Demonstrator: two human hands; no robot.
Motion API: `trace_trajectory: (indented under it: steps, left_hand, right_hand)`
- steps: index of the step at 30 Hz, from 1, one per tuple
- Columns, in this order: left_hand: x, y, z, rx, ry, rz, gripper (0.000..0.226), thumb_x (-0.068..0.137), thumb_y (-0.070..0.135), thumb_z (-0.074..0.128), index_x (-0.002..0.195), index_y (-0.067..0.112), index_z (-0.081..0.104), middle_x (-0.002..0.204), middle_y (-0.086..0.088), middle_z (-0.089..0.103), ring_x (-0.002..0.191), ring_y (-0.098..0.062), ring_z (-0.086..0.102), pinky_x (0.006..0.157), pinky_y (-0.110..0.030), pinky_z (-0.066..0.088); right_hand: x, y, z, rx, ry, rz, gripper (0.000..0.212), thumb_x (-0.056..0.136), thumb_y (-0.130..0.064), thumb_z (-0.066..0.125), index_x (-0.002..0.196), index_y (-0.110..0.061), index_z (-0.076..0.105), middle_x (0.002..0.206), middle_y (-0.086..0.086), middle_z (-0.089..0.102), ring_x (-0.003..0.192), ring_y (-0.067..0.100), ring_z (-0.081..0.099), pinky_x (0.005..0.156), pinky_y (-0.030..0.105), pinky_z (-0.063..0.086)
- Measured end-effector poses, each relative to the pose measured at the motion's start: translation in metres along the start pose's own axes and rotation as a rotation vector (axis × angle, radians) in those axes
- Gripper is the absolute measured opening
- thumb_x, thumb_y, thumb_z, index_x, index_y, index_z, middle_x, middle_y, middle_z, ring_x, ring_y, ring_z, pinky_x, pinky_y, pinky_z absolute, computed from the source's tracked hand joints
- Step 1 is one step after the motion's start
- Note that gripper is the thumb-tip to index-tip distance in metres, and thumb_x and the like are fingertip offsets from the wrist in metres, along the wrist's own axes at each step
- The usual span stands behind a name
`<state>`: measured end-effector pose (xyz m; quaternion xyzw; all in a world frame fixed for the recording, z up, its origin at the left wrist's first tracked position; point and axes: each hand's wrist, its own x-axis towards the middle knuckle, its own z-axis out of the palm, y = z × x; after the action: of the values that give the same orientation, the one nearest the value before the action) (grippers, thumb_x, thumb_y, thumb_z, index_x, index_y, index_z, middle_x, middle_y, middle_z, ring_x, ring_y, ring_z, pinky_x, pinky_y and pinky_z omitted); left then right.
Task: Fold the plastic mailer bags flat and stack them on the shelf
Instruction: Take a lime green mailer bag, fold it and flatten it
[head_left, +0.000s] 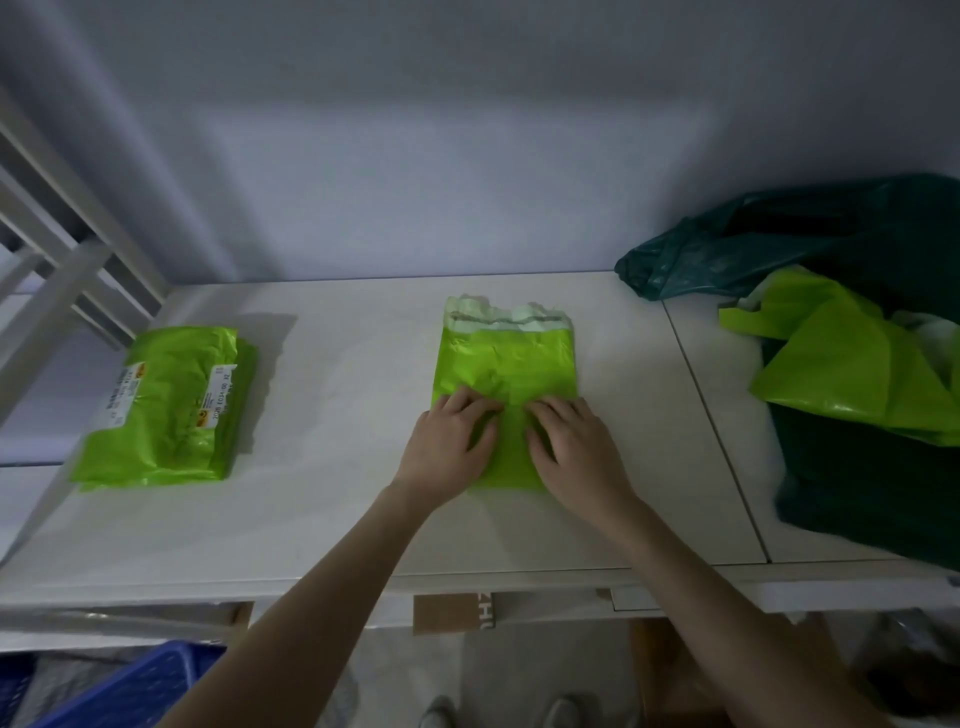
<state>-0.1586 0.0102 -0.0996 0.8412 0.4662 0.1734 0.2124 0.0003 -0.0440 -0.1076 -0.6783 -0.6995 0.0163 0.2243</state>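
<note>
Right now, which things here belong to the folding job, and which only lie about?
Job: mailer under left hand and right hand; folded stack; unfolded pile; shelf.
Lying about: blue crate; cardboard.

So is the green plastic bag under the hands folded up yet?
Cannot tell: the green plastic mailer bag lies flat, both hands pressing its near end.

Mailer's (506, 364) near edge hidden under both hands. Label print on stack (171, 402) too blurred to read. Dark bag (857, 228) and crate (130, 691) cut by edges.
</note>
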Motion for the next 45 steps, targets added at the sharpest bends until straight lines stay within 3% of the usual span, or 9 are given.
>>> trace_trajectory:
  steps: [4,11,15,18,24,27,31,36,45]
  left_hand:
    - [0.005,0.004,0.004,0.070,-0.010,-0.053,0.034,0.096,0.035,0.041,0.123,0.025,0.058,0.117,0.001,0.053,0.111,-0.022,0.048,0.090,-0.036,0.040]
    - [0.001,0.009,0.001,0.071,-0.032,-0.113,0.042,0.095,0.041,0.029,0.124,0.027,0.057,0.125,0.001,0.049,0.117,-0.025,0.043,0.095,-0.040,0.041]
    - [0.011,0.007,-0.009,0.062,-0.006,-0.237,0.039,0.097,0.038,0.032,0.114,0.017,0.060,0.117,-0.008,0.055,0.110,-0.032,0.049,0.089,-0.041,0.042]
    - [0.031,0.001,-0.014,0.106,0.141,-0.185,0.030,0.098,0.026,0.040,0.118,0.014,0.059,0.115,-0.011,0.056,0.109,-0.033,0.050,0.087,-0.040,0.040]
    - [0.075,-0.009,0.000,0.296,-0.069,0.037,0.054,0.101,0.030,0.028,0.149,0.010,0.014,0.158,-0.008,0.011,0.145,-0.022,0.009,0.117,-0.034,0.007]
    - [0.082,-0.013,0.011,0.327,-0.112,0.019,0.055,0.102,0.036,0.023,0.150,0.014,0.009,0.159,-0.006,0.002,0.146,-0.021,0.000,0.118,-0.035,0.002]
    - [0.084,-0.021,0.017,0.288,-0.182,-0.068,0.057,0.099,0.045,0.024,0.151,0.027,0.008,0.159,0.000,-0.004,0.146,-0.021,-0.008,0.119,-0.035,-0.002]
    - [0.082,-0.023,0.013,0.272,-0.129,-0.094,0.058,0.095,0.054,0.029,0.148,0.040,0.013,0.159,0.002,-0.002,0.146,-0.016,-0.002,0.117,-0.037,0.004]
    - [0.082,-0.020,0.012,0.145,-0.072,-0.144,0.067,0.091,0.053,0.042,0.149,0.032,0.014,0.159,0.002,0.004,0.146,-0.013,0.002,0.117,-0.039,0.003]
  right_hand:
    - [0.004,-0.004,-0.003,-0.105,-0.064,0.050,0.043,0.086,-0.040,0.033,0.098,-0.014,0.066,0.092,0.000,0.063,0.084,0.026,0.058,0.062,0.036,0.049]
    - [0.006,-0.003,-0.011,-0.086,-0.209,0.068,0.055,0.086,-0.052,0.027,0.112,-0.016,0.060,0.110,-0.001,0.058,0.102,0.026,0.052,0.080,0.039,0.047]
    - [0.020,-0.003,-0.017,0.003,-0.115,0.181,0.029,0.094,-0.036,0.043,0.109,-0.017,0.059,0.108,0.001,0.062,0.105,0.025,0.053,0.086,0.039,0.042]
    - [0.039,0.005,-0.019,0.038,-0.022,0.160,0.031,0.092,-0.019,0.046,0.120,-0.009,0.055,0.116,0.009,0.057,0.109,0.027,0.047,0.091,0.039,0.040]
    - [0.079,0.013,-0.003,-0.035,-0.147,0.149,0.051,0.097,-0.022,0.030,0.144,-0.003,0.028,0.151,0.016,0.028,0.140,0.027,0.023,0.115,0.038,0.020]
    - [0.082,0.018,0.011,-0.068,-0.183,0.092,0.065,0.092,-0.035,0.011,0.142,0.001,0.031,0.149,0.020,0.031,0.140,0.030,0.027,0.115,0.042,0.020]
    - [0.076,0.028,0.023,-0.090,-0.269,0.128,0.054,0.100,-0.033,0.026,0.149,-0.010,0.018,0.158,0.008,0.012,0.146,0.020,0.005,0.117,0.038,0.006]
    - [0.074,0.030,0.025,-0.081,-0.218,0.144,0.060,0.098,-0.040,0.030,0.149,-0.012,0.016,0.158,0.007,0.011,0.146,0.018,0.007,0.117,0.035,0.007]
    - [0.079,0.032,0.023,-0.054,-0.284,0.214,0.075,0.093,-0.053,0.034,0.150,-0.012,0.008,0.159,0.002,0.002,0.146,0.016,0.002,0.116,0.048,0.003]
